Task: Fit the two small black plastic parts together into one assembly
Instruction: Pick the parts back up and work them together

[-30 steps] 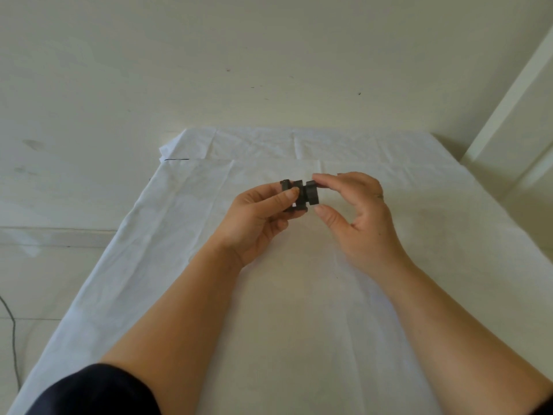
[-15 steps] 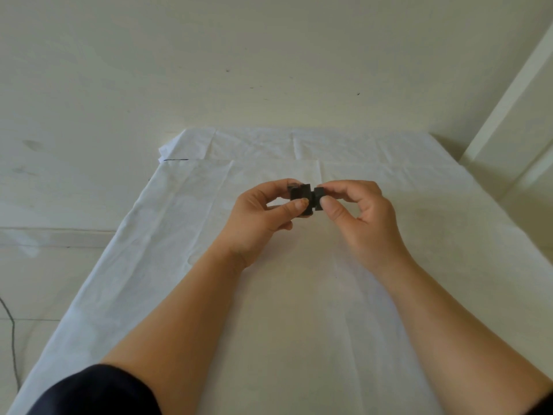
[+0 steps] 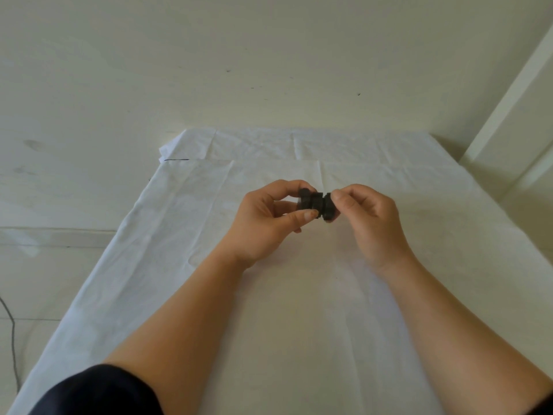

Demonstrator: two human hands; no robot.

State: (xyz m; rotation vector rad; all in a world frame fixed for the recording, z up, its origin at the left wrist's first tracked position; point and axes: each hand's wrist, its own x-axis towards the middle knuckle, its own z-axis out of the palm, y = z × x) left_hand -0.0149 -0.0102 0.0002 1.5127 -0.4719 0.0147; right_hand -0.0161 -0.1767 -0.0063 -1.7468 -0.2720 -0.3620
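Note:
Two small black plastic parts meet between my hands above the white cloth. My left hand [image 3: 266,218] pinches the left black part [image 3: 308,200] between thumb and forefinger. My right hand [image 3: 369,217] pinches the right black part [image 3: 326,206] from the other side. The two parts touch each other face to face; my fingertips hide their outer ends, so I cannot tell how deeply they are seated.
A creased white cloth [image 3: 284,295] covers the table under my arms. The cream wall [image 3: 269,55] rises just behind the table's far edge. A white door frame [image 3: 508,109] stands at the right. A thin dark cable [image 3: 12,339] hangs at the left edge.
The parts were slightly apart a second ago; my hands have drawn together and dropped a little, and the two parts are now pressed against each other.

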